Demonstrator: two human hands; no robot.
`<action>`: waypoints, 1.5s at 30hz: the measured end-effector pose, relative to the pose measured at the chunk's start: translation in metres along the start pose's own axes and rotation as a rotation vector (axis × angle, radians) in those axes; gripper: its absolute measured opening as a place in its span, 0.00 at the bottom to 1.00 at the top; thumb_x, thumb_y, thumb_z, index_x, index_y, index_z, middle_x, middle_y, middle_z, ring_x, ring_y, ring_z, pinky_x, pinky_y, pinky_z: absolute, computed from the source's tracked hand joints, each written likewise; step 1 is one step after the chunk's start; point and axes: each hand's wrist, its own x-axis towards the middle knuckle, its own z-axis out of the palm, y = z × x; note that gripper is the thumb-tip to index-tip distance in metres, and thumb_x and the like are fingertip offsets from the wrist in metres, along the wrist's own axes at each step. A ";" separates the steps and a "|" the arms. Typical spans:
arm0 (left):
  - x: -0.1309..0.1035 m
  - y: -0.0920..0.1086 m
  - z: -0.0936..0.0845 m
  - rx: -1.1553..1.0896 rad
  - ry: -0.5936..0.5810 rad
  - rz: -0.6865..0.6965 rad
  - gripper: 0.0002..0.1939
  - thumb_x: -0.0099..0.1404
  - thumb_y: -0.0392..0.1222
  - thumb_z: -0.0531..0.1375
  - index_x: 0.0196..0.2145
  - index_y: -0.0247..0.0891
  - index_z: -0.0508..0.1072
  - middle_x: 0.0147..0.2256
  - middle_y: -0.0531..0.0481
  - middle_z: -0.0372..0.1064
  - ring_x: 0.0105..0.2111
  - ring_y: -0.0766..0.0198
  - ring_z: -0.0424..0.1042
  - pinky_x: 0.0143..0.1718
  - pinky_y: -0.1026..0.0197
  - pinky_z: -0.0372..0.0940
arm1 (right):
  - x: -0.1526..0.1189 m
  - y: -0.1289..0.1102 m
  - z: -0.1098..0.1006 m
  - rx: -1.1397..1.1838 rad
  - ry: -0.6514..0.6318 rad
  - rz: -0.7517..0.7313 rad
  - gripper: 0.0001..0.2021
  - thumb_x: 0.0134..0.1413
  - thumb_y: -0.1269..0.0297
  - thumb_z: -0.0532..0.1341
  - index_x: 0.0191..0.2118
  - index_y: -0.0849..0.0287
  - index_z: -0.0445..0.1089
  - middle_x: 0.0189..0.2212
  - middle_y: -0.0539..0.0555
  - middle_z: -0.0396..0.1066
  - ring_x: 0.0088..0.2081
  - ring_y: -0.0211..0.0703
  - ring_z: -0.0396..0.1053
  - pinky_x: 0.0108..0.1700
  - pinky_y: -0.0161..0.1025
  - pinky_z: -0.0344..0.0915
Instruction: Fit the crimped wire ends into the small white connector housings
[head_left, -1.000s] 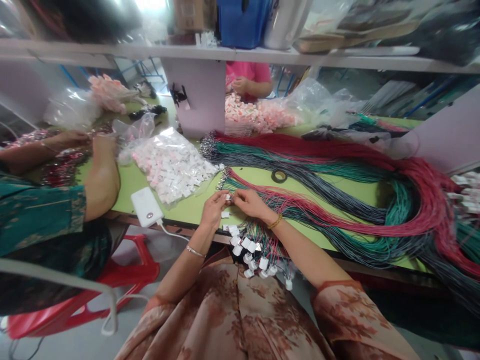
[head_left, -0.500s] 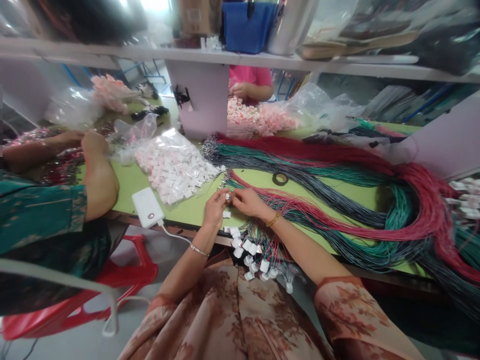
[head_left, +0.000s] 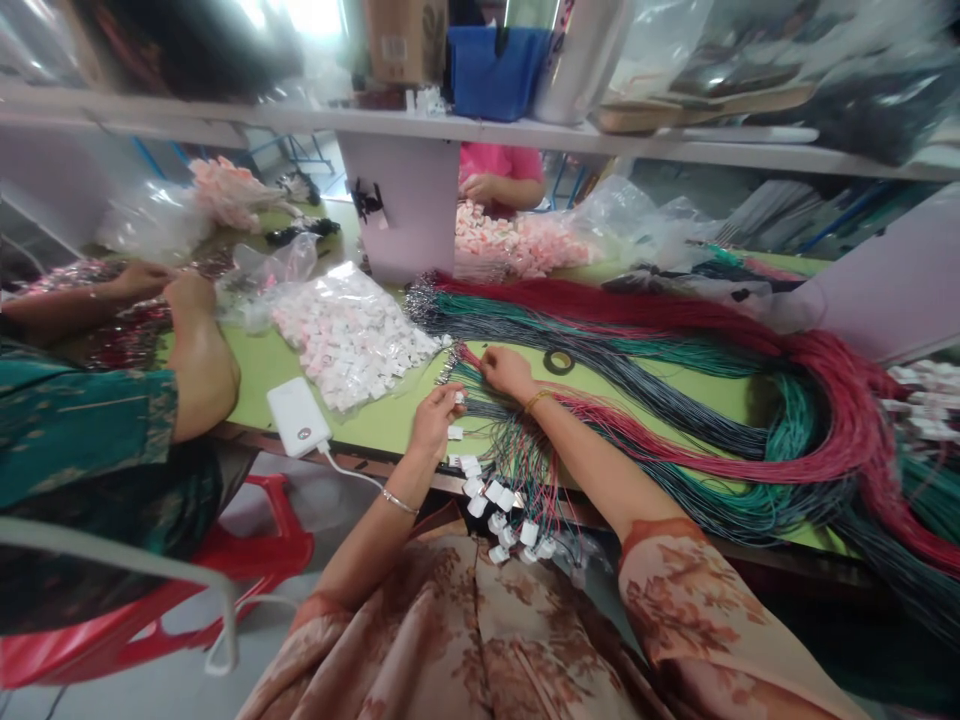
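Observation:
My left hand (head_left: 433, 424) pinches a small white connector housing (head_left: 459, 398) between thumb and fingertips, over the front part of the table. Just to the right and farther back, my right hand (head_left: 508, 372) has its fingers closed at the tip ends of the red wires (head_left: 637, 420); how many strands it grips is too small to tell. Green and dark wires lie beneath my right wrist. Below my hands, several white connectors (head_left: 501, 495) with wires attached hang over the table's front edge. A loose white connector (head_left: 454, 433) lies beside my left hand.
A clear bag of white connectors (head_left: 352, 340) lies left of my hands, near a white power bank (head_left: 298, 415) with a cable. A tape roll (head_left: 558, 361) sits among long wire bundles (head_left: 675, 310). Co-workers' hands (head_left: 191, 290) are at the left and across the table. A shelf (head_left: 300, 118) runs overhead.
My right hand has moved away from the connector in my left hand, back and to the right, to the red wire ends. My left hand stays nearly in place with the connector.

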 end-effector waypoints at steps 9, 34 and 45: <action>0.001 0.002 -0.001 -0.008 -0.008 -0.031 0.15 0.50 0.45 0.70 0.34 0.34 0.77 0.32 0.49 0.73 0.26 0.71 0.67 0.35 0.62 0.65 | 0.004 0.008 -0.001 -0.032 -0.045 -0.057 0.10 0.57 0.60 0.57 0.35 0.61 0.70 0.32 0.56 0.74 0.29 0.39 0.62 0.30 0.35 0.49; -0.002 0.002 -0.001 -0.003 -0.049 -0.065 0.15 0.51 0.45 0.70 0.34 0.34 0.76 0.33 0.49 0.73 0.26 0.71 0.67 0.35 0.63 0.64 | 0.021 0.025 -0.054 0.184 -0.119 -0.125 0.07 0.52 0.66 0.54 0.25 0.61 0.64 0.21 0.50 0.64 0.25 0.36 0.57 0.29 0.34 0.52; -0.004 0.002 -0.002 -0.034 -0.093 -0.049 0.14 0.53 0.43 0.68 0.36 0.36 0.75 0.33 0.50 0.71 0.28 0.69 0.68 0.40 0.59 0.65 | 0.000 -0.056 -0.044 0.646 -0.105 -0.349 0.09 0.48 0.60 0.57 0.27 0.61 0.65 0.23 0.48 0.63 0.26 0.34 0.56 0.30 0.32 0.55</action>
